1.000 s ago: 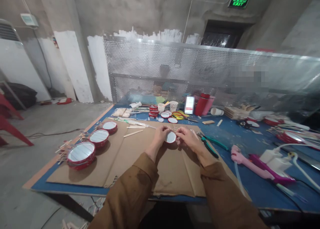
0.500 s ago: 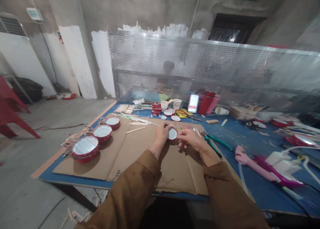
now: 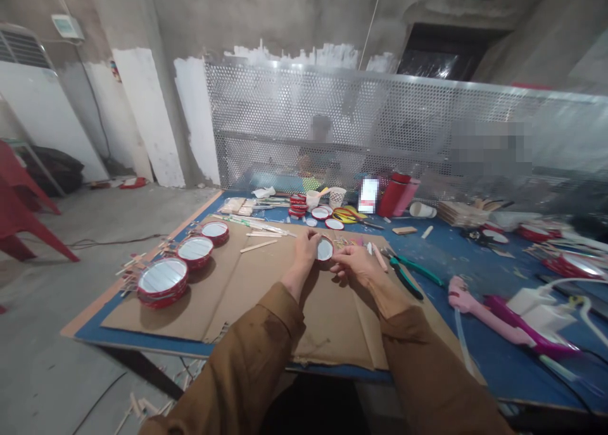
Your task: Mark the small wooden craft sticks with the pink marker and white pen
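My left hand (image 3: pixel 305 256) is closed on the left edge of a small round tin lid (image 3: pixel 325 249) with a pale, shiny face and a red rim. The lid is tilted up above a sheet of cardboard (image 3: pixel 256 283). At its lower right edge, my right hand (image 3: pixel 355 268) has thumb and forefinger pinched together; whatever lies between them is too small to make out. Just behind the hands is a cluster of small, thin coloured pieces (image 3: pixel 349 240). Green-handled pliers (image 3: pixel 406 277) lie to the right of my right hand.
Three red-rimmed round pieces with sticks (image 3: pixel 163 280) stand along the cardboard's left side. Loose wooden sticks (image 3: pixel 259 245) lie behind my left hand. A pink glue gun (image 3: pixel 489 315) and white plugs (image 3: pixel 525 308) are at right. A red bottle (image 3: pixel 395 194) stands by the perforated metal screen (image 3: pixel 280 125).
Both hands and the lid have shifted slightly to the left. My right fingertips remain pinched close to the lid's edge.
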`<state>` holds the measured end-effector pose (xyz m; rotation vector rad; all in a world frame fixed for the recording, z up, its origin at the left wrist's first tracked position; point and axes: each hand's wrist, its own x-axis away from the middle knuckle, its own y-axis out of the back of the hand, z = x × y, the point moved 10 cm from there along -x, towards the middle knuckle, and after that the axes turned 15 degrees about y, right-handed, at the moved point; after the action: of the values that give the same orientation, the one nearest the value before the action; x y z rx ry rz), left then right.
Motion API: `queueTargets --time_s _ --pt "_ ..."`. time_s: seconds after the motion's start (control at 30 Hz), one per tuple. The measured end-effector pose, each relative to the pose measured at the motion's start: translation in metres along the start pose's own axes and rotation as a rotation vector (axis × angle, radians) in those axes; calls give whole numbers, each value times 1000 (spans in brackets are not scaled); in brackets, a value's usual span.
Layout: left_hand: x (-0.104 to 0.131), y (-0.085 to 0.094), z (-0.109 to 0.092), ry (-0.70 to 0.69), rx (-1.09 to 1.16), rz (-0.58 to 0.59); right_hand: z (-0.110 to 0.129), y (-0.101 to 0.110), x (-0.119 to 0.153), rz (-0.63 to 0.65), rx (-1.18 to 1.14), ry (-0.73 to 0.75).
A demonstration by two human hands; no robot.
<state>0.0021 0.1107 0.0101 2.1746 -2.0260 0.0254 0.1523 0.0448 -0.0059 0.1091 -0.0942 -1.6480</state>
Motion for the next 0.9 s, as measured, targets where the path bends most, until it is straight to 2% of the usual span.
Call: queueTargets --time_s 0.17,0.47,0.63,0.7,0.8,0.9 --pt "0 -1 -1 4 22 3 1 2 -3 -22 -31 0" --pt "15 2 -15 -15 -36 -22 0 6 -3 -77 2 -6" --pt "20 -2 -24 -80 -48 -10 4 8 2 -84 46 -14" --pt "20 3 -31 -119 -4 -20 3 6 5 -64 69 -32" --pt "15 21 -43 -171 76 -60 2 3 7 -29 99 -45" --pt "6 23 -47 -187 47 44 14 6 3 -86 108 53"
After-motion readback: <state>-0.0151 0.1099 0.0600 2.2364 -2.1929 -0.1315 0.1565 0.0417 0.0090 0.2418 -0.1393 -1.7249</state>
